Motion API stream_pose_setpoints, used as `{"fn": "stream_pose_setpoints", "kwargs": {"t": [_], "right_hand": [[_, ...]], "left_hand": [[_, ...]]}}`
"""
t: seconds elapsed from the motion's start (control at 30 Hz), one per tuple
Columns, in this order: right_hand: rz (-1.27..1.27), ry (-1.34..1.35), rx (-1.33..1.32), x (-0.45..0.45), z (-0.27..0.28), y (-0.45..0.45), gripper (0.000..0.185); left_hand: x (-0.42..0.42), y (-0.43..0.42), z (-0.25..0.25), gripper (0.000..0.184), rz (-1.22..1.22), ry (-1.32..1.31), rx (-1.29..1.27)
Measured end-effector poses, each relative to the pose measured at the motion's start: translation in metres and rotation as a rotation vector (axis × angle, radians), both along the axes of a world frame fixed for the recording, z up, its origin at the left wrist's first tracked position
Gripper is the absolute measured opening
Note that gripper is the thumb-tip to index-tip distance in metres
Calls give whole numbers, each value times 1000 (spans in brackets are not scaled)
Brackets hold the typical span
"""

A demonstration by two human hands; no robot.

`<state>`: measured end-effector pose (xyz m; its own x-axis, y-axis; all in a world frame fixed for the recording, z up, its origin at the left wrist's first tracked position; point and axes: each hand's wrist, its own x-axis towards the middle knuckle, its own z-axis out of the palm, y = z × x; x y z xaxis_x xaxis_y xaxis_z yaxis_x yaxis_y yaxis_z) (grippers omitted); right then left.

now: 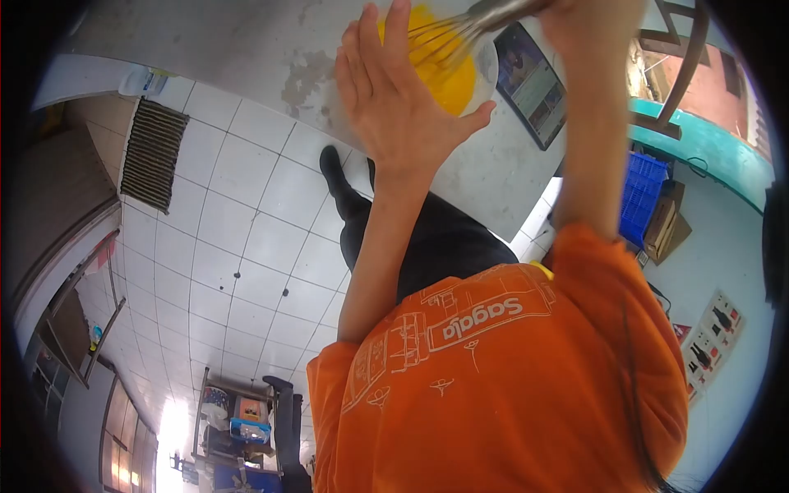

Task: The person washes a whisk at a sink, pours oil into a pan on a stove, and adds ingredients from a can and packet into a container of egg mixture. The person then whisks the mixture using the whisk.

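Observation:
My left hand (403, 103) cups the near left side of a bowl (486, 72), its fingers along the left and its thumb stretched out to the right. A bright yellow mixture (448, 80) fills the part of the bowl that shows. My right hand (588, 25), partly cut off by the top edge, is closed round the handle of a wire whisk (493, 15). The whisk slants down to the left, its wires in or just over the yellow mixture. Close to the right of the bowl lies a tablet or phone (530, 82) with a lit screen.
The grey table (238, 41) has a worn, stained surface. On the right are a blue plastic crate (641, 197), cardboard (664, 222) and a chair-like frame (686, 74). A striped mat (154, 156) lies on the tiled floor (246, 181). A loaded rack (238, 419) stands at lower left.

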<state>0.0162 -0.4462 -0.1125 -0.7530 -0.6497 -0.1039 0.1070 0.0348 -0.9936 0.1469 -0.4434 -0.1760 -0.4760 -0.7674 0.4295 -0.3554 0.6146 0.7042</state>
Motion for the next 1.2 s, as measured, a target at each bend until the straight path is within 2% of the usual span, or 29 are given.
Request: {"fn": "stream_pose_setpoints", "kwargs": {"t": [0.03,0.07,0.13,0.17,0.27,0.3,0.37,0.4,0.43,0.47,0.5,0.53,0.57,0.6,0.63,0.7,0.73,0.8,0.83,0.87,0.9,0.93,1.0,1.03,1.1,1.13,1.17,1.2], "right_hand": [[-131,-12,-139,0,-3,0,19],[-137,-10,-146,-2,-3,1,19],[42,-48,195,0,2,-4,21],[41,-54,195,3,-3,-2,21],[-148,170,-119,10,-22,12,17],[-158,172,-127,11,-19,12,17],[91,4,43,9,-8,5,14],[77,-195,-33,-2,21,2,16],[90,-195,-47,-4,42,6,16],[173,-212,-197,-4,65,11,15],[222,-217,-280,-8,76,19,15],[274,-225,-362,-12,88,27,16],[325,-118,-351,-19,88,37,20],[375,-9,-340,-23,87,41,28],[395,-2,-358,-18,90,45,28],[277,41,-402,-7,90,56,27],[347,46,-486,-12,60,60,31],[44,142,-108,22,-17,40,13],[143,622,-111,28,-27,20,13],[167,370,-75,18,-19,30,13],[204,127,-41,14,26,29,13],[218,126,-37,11,32,34,13],[149,-280,-500,2,36,35,13],[155,-286,-497,8,19,30,13],[212,238,-86,27,-26,26,14],[248,62,-9,16,18,23,17],[250,55,-1,8,33,27,17],[211,-110,-268,0,43,30,17]], "left_hand": [[-4,-3,-3,127,-16,53,-59],[-5,-4,-5,128,-38,100,-115],[-5,-4,-5,128,-33,96,-132],[-3,-3,-6,128,-32,81,-138],[-5,-7,-11,128,-43,48,-50],[-1,-6,-11,128,-53,51,-59],[4,-10,-9,126,-166,139,58],[11,-13,-5,126,-160,131,51],[16,-19,-1,131,-261,10,36],[15,-28,5,137,-353,-100,10],[16,-34,12,137,-336,-92,-16],[22,-36,20,139,-351,-190,-19],[26,-36,26,141,-361,-288,-22],[30,-33,30,141,-341,-285,-43],[36,-28,30,141,-330,-253,14],[35,-22,22,142,-300,-217,61],[31,-15,17,142,-259,-178,95],[23,-9,10,141,-207,-135,115],[22,-9,8,140,-193,-110,109],[22,-9,6,139,-181,-85,109],[19,-11,5,139,-167,-77,103],[21,-11,5,138,-175,-73,151],[20,-15,3,137,-172,-65,193],[21,-16,4,138,-175,-63,154],[25,-12,5,138,-193,-70,124],[22,-17,5,139,-194,-73,125],[25,-15,4,139,-205,-89,147],[25,-14,2,139,-202,-92,151]]}}
